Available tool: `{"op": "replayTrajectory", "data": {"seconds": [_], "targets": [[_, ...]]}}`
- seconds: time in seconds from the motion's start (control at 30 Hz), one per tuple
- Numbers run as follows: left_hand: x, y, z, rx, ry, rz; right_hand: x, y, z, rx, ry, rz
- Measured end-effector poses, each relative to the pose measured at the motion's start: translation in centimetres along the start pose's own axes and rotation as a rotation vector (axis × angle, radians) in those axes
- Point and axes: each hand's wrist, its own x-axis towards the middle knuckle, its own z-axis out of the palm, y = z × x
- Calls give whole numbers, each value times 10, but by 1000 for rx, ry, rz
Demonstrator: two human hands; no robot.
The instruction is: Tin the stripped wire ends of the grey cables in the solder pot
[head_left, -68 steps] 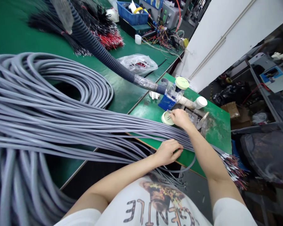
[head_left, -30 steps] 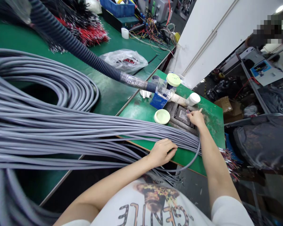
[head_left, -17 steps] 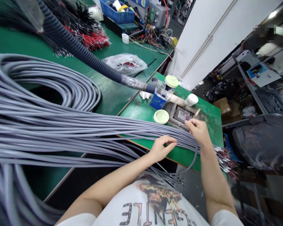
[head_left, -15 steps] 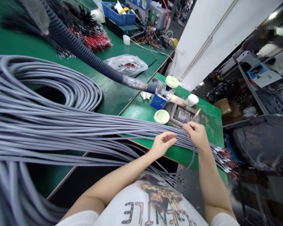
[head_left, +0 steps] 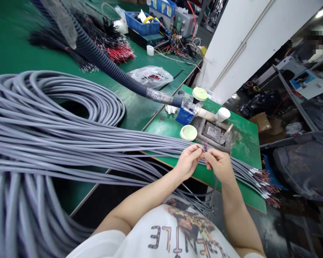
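My right hand is closed on the end of a grey cable, whose thin coloured wires stick up above the fingertips. Pinched between thumb and forefinger, a thin dark wire passes into my left hand, which is closed beside the right. Both hands are over the near edge of a long bundle of grey cables. The bundle's stripped ends, with red, white and dark wires, lie right of my right hand. Just beyond my hands is a solder pot in a grimy frame.
A ribbed hose hangs across the green bench to a blue box. Near the pot stand a pale green lid and a white cup. Coiled grey cables lie left. A blue bin stands at the back.
My left hand, apart with its fingers loose before, has closed on a thin wire at the cable end. My right hand has drawn nearer to it, away from the solder pot.
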Motion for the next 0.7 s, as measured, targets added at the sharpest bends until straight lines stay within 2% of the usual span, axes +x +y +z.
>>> {"op": "replayTrajectory", "data": {"seconds": [0.1, 0.23, 0.3, 0.4, 0.47, 0.53, 0.63, 0.7], "targets": [[-1, 9, 0, -67, 32, -14, -13, 8, 0, -15, -65, 21], [-4, 1, -4, -154, -54, -261, -24, 15, 2, -81, -77, -62], [-6, -7, -6, -177, -73, -311, -27, 17, 3, -88, -75, -83], [-9, -15, -7, -130, -109, -274, -28, 24, 4, 11, -61, -66], [-12, -18, -8, -17, -160, -251, -28, 30, 5, 102, -46, -43], [-14, -19, -9, 141, -161, -192, -29, 34, 3, 135, -45, -17], [-17, -15, -11, 433, -69, -8, -28, 31, -6, -30, -39, -23], [-17, -12, -11, 625, -44, 115, -28, 23, -14, -185, 58, -88]]}}
